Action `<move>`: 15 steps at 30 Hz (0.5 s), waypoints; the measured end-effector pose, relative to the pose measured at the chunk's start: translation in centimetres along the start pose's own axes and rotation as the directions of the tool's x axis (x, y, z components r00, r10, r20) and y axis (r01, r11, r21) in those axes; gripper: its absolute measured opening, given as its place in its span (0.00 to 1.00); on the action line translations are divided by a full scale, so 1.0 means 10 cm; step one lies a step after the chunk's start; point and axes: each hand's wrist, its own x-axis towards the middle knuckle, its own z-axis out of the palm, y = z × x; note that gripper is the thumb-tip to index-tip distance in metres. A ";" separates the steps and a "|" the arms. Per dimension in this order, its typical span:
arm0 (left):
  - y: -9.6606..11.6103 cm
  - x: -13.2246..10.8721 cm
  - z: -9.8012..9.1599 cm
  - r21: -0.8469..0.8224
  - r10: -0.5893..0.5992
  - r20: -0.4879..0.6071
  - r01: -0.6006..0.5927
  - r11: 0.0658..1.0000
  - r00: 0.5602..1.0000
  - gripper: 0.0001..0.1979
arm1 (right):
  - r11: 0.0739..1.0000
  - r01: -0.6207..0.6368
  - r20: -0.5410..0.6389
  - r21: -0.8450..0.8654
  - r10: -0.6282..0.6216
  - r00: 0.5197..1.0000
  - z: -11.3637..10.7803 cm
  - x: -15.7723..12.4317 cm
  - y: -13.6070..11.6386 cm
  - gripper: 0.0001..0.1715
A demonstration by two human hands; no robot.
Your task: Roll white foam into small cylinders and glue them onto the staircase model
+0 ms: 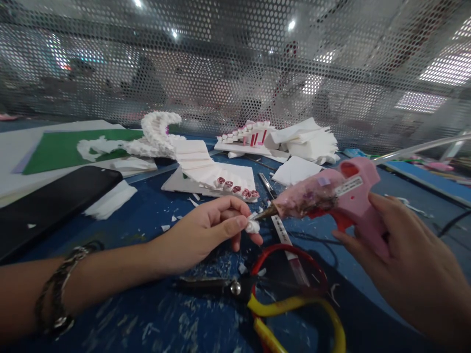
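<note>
Between the thumb and fingers of my left hand (pixel 213 223) is pinched a small white rolled piece of paper (pixel 252 225). My right hand (pixel 412 260) is wrapped around the handle of a pink hot glue gun (pixel 327 196), its body smeared with dark residue. The metal nozzle points left, and its tip meets or nearly meets the white piece; I cannot tell which. Just beyond my left hand stands a white curved paper model (pixel 198 164) on a white base, with several red-and-white rolled pieces (pixel 236 189) along its near edge.
Scissors (pixel 294 304) with red and yellow handles lie in front, near a utility knife (pixel 283 230). A black phone-like slab (pixel 59 206) and green sheet (pixel 81 147) are at left. Behind are a second white model (pixel 253 135), stacked white tissue (pixel 309 139) and a perforated metal screen (pixel 221 63).
</note>
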 end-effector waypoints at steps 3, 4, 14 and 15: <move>0.01 0.00 0.00 0.012 -0.006 -0.014 0.006 1.000 1.000 0.05 | 1.000 -0.003 -0.002 -0.002 0.003 1.000 0.00 -0.01 0.00 0.32; 0.01 0.00 0.00 0.016 -0.006 -0.016 0.006 1.000 1.000 0.05 | 1.000 -0.004 0.000 0.009 0.004 1.000 0.00 -0.01 0.00 0.32; -0.01 0.00 -0.01 0.018 0.012 -0.019 -0.012 1.000 1.000 0.06 | 0.997 -0.047 0.018 0.069 0.045 0.999 0.00 -0.01 0.00 0.31; -0.01 0.00 -0.01 0.015 0.013 -0.017 -0.013 1.000 1.000 0.05 | 0.998 -0.033 0.012 0.062 0.032 0.999 0.00 -0.01 0.00 0.31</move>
